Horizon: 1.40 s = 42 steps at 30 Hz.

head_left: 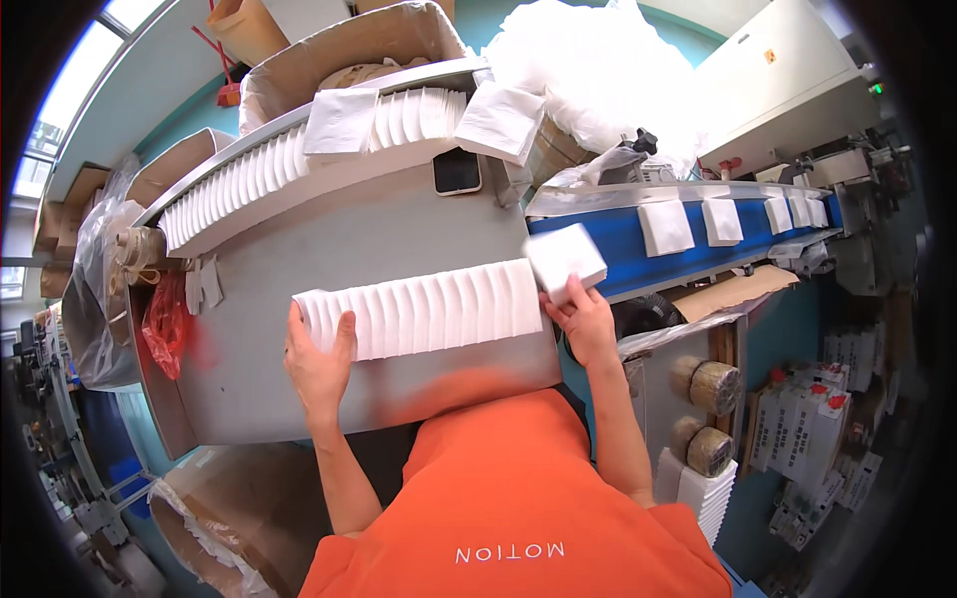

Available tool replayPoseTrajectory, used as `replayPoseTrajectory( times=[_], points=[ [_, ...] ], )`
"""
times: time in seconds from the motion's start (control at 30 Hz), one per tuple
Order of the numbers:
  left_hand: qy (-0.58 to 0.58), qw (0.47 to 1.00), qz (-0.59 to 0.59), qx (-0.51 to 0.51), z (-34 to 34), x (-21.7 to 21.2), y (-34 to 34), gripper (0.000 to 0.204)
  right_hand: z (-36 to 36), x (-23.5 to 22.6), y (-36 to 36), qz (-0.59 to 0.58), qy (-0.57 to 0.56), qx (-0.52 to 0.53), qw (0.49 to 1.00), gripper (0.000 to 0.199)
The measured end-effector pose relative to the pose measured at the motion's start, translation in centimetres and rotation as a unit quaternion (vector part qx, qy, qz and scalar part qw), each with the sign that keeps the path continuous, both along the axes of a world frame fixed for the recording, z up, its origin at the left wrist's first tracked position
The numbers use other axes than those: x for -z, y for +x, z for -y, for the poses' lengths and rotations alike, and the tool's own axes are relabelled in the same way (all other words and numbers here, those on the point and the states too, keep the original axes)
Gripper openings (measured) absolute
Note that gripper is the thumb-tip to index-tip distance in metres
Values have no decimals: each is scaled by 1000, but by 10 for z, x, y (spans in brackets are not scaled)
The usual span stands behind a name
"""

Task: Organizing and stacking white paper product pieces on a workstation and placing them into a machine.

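A long row of folded white napkin stacks [429,311] lies across the grey metal table [399,224]. My left hand [317,361] presses against the row's left end, fingers wrapped around it. My right hand [581,321] holds a small white napkin stack [565,259] at the row's right end, lifted toward the blue conveyor belt [618,239]. The stack is slightly blurred.
More white napkin stacks [665,227] ride the belt to the right. A second long row of napkins [249,174] sits at the table's far edge, with a phone [457,170] nearby. Cardboard boxes [344,50] stand behind, a plastic-lined box [224,518] at lower left, tape rolls [716,387] right.
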<state>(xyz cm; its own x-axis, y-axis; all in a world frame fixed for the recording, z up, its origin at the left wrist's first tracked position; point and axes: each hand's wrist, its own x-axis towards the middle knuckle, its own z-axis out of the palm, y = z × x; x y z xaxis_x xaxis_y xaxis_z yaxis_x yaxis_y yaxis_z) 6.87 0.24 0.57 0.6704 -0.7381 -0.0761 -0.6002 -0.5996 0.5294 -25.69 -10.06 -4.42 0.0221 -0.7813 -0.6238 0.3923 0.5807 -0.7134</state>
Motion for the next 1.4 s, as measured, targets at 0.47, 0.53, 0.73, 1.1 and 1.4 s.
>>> replayPoseTrajectory(
  times=[0.47,0.53,0.73,1.1,1.4],
  points=[
    [17,997,-64,-34,0,-5,-1,87,-19,-2,-6,-42,-1,-268,962,36],
    [25,996,-75,-30,2,-5,-5,87,-18,2,4,-146,-108,-248,952,39],
    [3,999,-38,-17,-1,4,-2,86,-10,-7,35,-267,-192,-202,923,44],
    [11,998,-56,9,1,-3,-12,91,-3,6,26,-212,-131,-163,955,52],
    [-31,993,-112,-11,1,0,-11,85,-15,1,12,50,74,-195,977,37]
  ],
)
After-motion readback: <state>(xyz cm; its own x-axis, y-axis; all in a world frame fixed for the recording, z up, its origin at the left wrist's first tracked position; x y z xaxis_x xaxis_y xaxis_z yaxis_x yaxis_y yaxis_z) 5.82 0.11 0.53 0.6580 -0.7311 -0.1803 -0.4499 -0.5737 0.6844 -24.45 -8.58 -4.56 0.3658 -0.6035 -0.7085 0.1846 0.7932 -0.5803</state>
